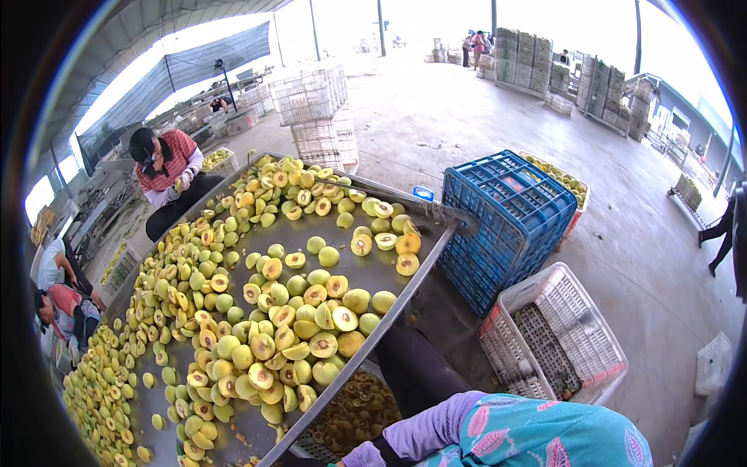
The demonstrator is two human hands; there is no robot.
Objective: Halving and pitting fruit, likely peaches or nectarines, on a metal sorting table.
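Neither of my hands shows in the picture. At the lower edge, an arm in a striped purple sleeve (432, 426) with a dark band near the cuff reaches left under a turquoise patterned garment (537, 436); its hand is cut off. Above it, a metal sorting table (288, 231) carries many halved and whole yellow-green fruits (264, 342), several with brown stones or hollows showing. A dark-trousered leg (416, 370) bends beneath the table rim. Beside that leg, a crate (354, 412) under the table holds brownish pieces, possibly stones.
Right of the table stand a blue plastic crate (498, 226), a white crate (556, 335) with little in it, and a fruit-filled crate (560, 177). A seated co-worker (167, 167) handles fruit across the table; others sit at far left. Stacked crates (311, 101) rise behind.
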